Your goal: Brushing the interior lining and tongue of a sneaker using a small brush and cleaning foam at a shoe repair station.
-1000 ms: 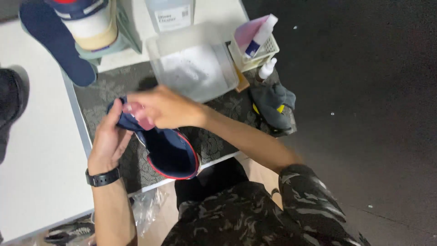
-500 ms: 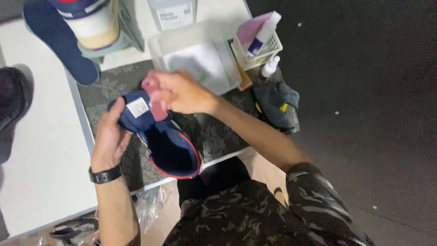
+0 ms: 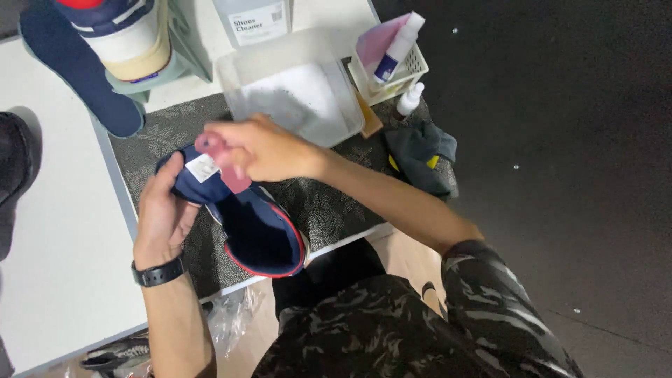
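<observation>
My left hand (image 3: 162, 210) cups a navy shoe (image 3: 255, 231) with a red-trimmed opening, holding it by the toe end above a dark patterned mat (image 3: 322, 203). A white label shows on the shoe's tongue. My right hand (image 3: 262, 148) grips a pink brush (image 3: 222, 162), blurred with motion, and holds it at the shoe's tongue and opening. A black watch sits on my left wrist.
A clear plastic tub (image 3: 294, 91) stands behind the mat. A white basket (image 3: 395, 66) holds a spray bottle and pink cloth. A small white bottle (image 3: 409, 99) and a dark rag (image 3: 420, 154) lie at right. A navy insole (image 3: 77, 70), second shoe (image 3: 122, 35) and cleaner jug (image 3: 255, 17) sit behind.
My right hand has lifted off the shoe and shifted with the pink brush, uncovering the tongue label. The shoe stays held in my left hand.
</observation>
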